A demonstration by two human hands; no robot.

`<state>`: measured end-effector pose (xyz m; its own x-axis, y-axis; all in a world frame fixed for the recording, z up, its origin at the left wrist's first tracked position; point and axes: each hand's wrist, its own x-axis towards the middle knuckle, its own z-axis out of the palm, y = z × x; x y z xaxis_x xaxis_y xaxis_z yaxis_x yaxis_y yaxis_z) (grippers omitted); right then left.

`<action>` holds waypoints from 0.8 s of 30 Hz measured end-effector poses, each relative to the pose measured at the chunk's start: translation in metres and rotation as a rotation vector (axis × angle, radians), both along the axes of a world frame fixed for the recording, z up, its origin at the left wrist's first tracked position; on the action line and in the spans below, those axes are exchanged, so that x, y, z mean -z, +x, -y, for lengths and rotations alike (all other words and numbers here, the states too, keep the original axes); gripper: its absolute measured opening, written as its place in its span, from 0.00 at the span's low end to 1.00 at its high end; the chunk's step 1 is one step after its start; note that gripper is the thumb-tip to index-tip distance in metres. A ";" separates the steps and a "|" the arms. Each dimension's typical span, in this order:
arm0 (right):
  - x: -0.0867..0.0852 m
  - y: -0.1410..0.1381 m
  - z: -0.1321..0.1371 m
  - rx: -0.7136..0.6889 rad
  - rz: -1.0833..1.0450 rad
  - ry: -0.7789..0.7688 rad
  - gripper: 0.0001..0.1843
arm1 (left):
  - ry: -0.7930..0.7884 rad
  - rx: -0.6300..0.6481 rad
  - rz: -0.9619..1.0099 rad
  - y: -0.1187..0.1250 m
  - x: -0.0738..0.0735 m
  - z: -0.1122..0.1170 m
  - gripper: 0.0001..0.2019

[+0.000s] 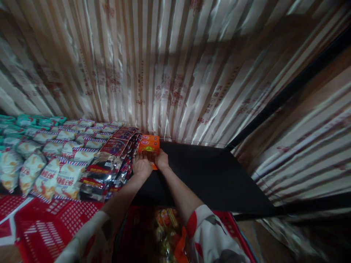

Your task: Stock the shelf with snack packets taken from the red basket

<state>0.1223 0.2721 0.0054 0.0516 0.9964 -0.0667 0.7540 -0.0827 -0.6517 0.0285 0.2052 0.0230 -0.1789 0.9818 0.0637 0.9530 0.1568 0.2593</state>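
Observation:
An orange snack packet [148, 141] lies on the black shelf [203, 171], at the right end of the row of goods. My left hand [142, 167] is closed on its lower left side, with the fingertips partly hidden. On its right edge my right hand [162, 160] grips with the fingers bent around it. Immediately left of the packet, dark red and black snack packets [105, 166] lie overlapping in a stack. White chip bags [71, 176] with striped ends stand in rows farther left.
Green bags [26, 119] fill the far left. Below the shelf are a red perforated basket [55, 226] and another red basket [229, 223] holding orange and gold packets [166, 226]. Pleated printed sheeting [175, 73] hangs behind, and a black frame bar [274, 102] slants at the right.

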 end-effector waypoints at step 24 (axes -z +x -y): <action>0.000 -0.004 -0.005 0.003 0.140 0.028 0.14 | -0.011 0.058 -0.029 -0.007 0.015 -0.025 0.24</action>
<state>0.1182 0.2770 0.0053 0.0612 0.9976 -0.0309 0.8376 -0.0682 -0.5420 0.0216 0.2306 0.0077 -0.1203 0.9911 0.0576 0.9676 0.1040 0.2302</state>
